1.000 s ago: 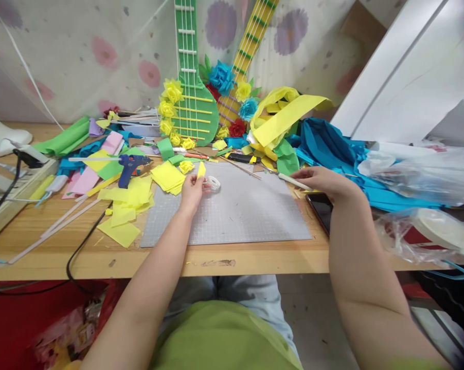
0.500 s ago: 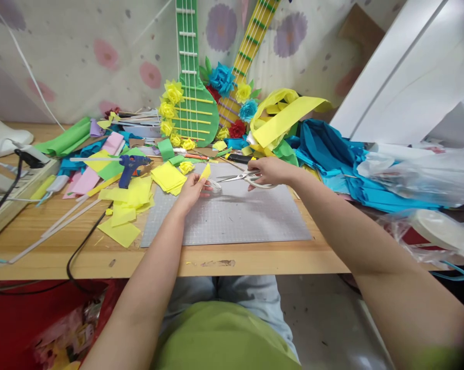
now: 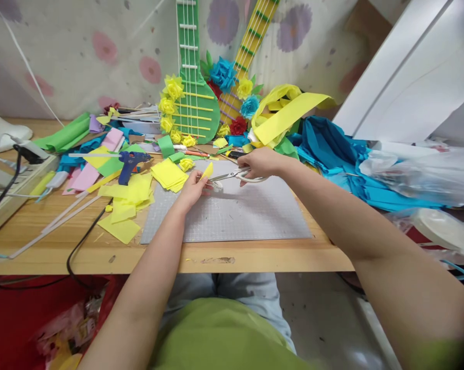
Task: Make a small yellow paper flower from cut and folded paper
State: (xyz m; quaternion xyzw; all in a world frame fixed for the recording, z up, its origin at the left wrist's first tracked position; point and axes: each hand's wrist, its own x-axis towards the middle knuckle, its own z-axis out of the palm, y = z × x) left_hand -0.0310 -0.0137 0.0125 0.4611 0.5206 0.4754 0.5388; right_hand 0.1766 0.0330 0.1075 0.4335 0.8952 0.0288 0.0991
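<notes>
My left hand [image 3: 194, 189] pinches a small piece of yellow paper [image 3: 208, 171], which sticks up from between thumb and fingers. In my right hand [image 3: 258, 163] is a pair of scissors [image 3: 232, 176] with pale handles, its blades pointing left. The blade tips reach close to the yellow paper; whether they touch it I cannot tell. A clear, ring-like object [image 3: 217, 186] shows just under the tips, by my left fingers. Both hands are above a grey cutting mat [image 3: 239, 218]. Left of my left hand lies a stack of yellow paper squares [image 3: 168, 174], with a yellow paper flower [image 3: 186, 164] beside it.
A blue glue gun [image 3: 130, 165] lies at left among loose yellow sheets [image 3: 121, 229]. Green [image 3: 199, 110] and yellow [image 3: 251, 41] paper guitars lean on the back wall. Blue crepe paper [image 3: 328, 149] is heaped at right, near a lidded cup [image 3: 444, 228] in plastic.
My right hand has moved left with the scissors, so the blade tips are now close to the yellow paper. My left hand has hardly moved.
</notes>
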